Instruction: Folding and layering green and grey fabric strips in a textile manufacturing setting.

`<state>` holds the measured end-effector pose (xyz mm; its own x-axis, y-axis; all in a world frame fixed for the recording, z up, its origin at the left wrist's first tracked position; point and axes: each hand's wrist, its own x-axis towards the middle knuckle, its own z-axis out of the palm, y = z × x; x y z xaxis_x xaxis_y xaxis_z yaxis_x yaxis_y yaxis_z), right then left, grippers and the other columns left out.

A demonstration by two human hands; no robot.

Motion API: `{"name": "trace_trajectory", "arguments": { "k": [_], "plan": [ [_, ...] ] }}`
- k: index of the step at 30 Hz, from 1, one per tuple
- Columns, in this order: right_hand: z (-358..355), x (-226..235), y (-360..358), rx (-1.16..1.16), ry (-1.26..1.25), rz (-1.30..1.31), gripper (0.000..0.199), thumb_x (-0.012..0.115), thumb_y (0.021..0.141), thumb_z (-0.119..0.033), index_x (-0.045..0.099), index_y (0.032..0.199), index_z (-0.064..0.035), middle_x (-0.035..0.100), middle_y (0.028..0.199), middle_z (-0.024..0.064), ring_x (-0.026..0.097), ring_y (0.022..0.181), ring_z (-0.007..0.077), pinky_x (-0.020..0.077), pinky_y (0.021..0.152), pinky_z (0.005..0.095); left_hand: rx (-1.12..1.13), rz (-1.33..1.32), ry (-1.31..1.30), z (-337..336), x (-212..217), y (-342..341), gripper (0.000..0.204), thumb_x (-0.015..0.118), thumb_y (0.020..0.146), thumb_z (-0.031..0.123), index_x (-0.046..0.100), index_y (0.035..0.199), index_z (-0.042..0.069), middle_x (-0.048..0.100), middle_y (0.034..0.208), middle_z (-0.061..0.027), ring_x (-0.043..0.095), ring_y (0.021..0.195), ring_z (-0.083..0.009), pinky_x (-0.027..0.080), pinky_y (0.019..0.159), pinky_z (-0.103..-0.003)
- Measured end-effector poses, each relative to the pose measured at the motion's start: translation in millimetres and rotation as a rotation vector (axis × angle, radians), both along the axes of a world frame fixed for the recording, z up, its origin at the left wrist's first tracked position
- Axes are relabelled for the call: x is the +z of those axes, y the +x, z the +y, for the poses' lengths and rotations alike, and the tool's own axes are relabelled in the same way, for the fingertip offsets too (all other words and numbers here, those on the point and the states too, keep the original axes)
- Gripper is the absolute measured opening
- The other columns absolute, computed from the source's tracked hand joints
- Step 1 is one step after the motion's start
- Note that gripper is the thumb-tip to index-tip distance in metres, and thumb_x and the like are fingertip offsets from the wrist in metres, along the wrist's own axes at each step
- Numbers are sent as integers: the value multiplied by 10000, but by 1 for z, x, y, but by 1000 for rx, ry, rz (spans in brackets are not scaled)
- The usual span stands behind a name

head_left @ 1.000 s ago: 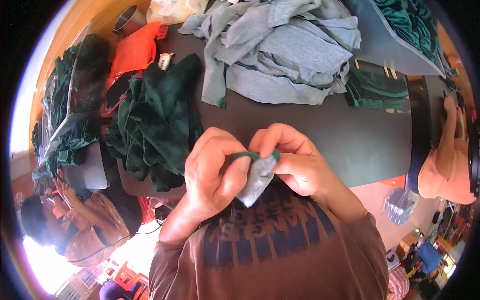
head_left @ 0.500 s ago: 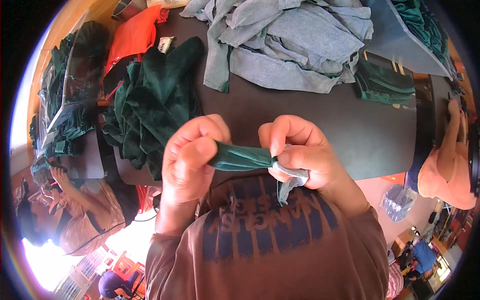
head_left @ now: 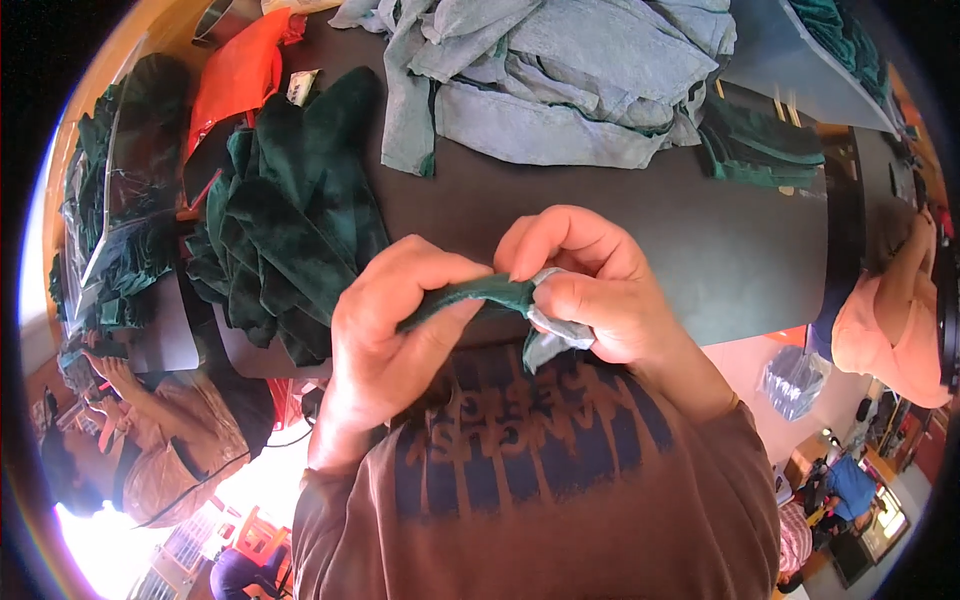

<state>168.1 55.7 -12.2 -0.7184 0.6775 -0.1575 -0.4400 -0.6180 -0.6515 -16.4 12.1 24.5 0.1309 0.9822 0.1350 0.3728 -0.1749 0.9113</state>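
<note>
A narrow strip of dark green velvety fabric [head_left: 478, 290], with a pale grey underside showing at one end, is stretched between my two hands above the table's near edge. My left hand [head_left: 395, 320] grips its left end, thumb below and fingers above. My right hand [head_left: 595, 285] pinches the other end between thumb and forefinger, where the grey side folds over and a short tail hangs down. Left of my hands lies a heap of dark green velvet [head_left: 300, 210]. Beyond them is a large pile of grey-backed cloth pieces [head_left: 560, 90] with green edges.
The dark table [head_left: 740, 260] holds a folded green stack [head_left: 760, 145] at right and a red bag [head_left: 235, 85] at far left. Clear panels stand at both sides, with more green cloth behind. Other people sit at left [head_left: 180, 430] and right [head_left: 900, 320].
My left hand has turned and slid along the strip, its fingers now closer to my right hand. The strip now bends in an arch. My right hand has shifted slightly left and up.
</note>
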Motion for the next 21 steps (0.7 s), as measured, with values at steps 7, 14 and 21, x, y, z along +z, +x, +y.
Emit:
{"name": "trace_trajectory", "arguments": {
  "k": [7,14,21],
  "plan": [
    [2,11,-2,-30,-79,9,99,587,722,0,540,798,-41,507,814,66,461,596,77,346,504,191,111,-363,-169,-5,-4,-9,93,580,821,14,591,906,-21,519,762,-15,442,670,-75,338,606,-194],
    [6,9,-2,124,-214,236,113,562,746,-28,545,857,-36,559,840,24,509,669,70,390,582,178,204,-458,-123,-1,-5,-14,120,600,821,72,588,896,-21,509,771,-10,416,696,-72,307,624,-183],
    [4,5,8,58,-150,235,187,562,726,-7,533,907,-44,571,851,27,516,659,57,401,562,176,254,-190,-147,-1,6,-12,210,627,755,75,562,936,-7,521,864,-59,478,803,-140,362,737,-240]
  ]
}}
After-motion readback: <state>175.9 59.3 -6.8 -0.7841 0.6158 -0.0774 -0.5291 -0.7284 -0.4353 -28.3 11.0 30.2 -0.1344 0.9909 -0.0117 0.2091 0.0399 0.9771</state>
